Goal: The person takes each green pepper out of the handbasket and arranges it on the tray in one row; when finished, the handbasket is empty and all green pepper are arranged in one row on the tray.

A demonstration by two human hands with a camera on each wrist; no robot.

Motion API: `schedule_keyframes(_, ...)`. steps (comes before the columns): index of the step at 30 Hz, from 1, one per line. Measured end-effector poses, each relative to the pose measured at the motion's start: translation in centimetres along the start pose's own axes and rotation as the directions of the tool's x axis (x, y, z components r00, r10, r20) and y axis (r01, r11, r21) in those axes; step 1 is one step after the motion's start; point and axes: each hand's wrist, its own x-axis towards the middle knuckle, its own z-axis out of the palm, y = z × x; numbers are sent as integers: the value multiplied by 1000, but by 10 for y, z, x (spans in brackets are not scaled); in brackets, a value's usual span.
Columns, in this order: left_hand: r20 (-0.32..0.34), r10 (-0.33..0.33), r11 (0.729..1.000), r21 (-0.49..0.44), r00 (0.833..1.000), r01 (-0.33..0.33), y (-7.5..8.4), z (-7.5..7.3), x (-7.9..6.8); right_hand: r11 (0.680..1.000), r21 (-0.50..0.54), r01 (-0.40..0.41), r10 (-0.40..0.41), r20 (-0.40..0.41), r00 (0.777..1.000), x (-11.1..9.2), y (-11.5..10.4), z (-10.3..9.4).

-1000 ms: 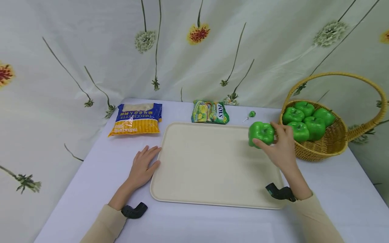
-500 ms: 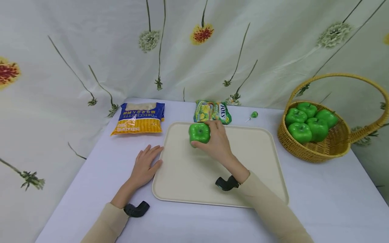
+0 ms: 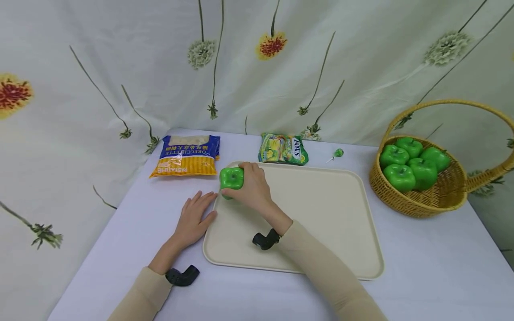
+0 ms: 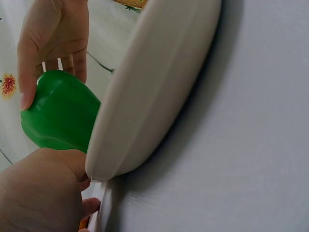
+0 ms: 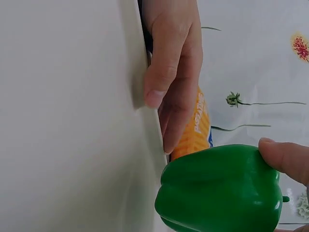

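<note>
A glossy green bell pepper (image 3: 231, 177) is pinched between the thumb and fingers of my right hand (image 3: 254, 188). It is low over the far left corner of the beige tray (image 3: 317, 214). My left hand (image 3: 194, 219) rests at the tray's left edge, fingers relaxed, with the thumb (image 5: 157, 87) over the rim in the right wrist view. From the left wrist, the pepper (image 4: 60, 113) shows just beyond the tray wall (image 4: 149, 92), its lower part hidden behind it.
Behind the left hand lies an orecchiette pasta bag (image 3: 186, 158). A green Fox's candy bag (image 3: 283, 149) and a small green lollipop (image 3: 338, 152) lie behind the tray. At the right stands a wicker basket (image 3: 417, 209) with a tall handle, holding several green apples (image 3: 399, 177).
My right hand has carried the bell pepper leftward across the tray, from beside the basket to the far left corner, and lower. The left hand has stayed at the tray's edge.
</note>
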Motion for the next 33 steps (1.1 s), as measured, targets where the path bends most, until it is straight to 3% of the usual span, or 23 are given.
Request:
schedule_keyframes(9,9,-14,1000,13,1000,14,0,1,1,1000,-8,-11,11,20,1000,-3,-1,13)
schedule_keyframes(23,20,-29,999,29,999,29,1,1,0,993,118,31,-40,73,997,-6,2,15)
schedule_keyframes(33,9,-18,1000,23,1000,18,2,0,0,994,85,70,-77,82,994,-8,3,16)
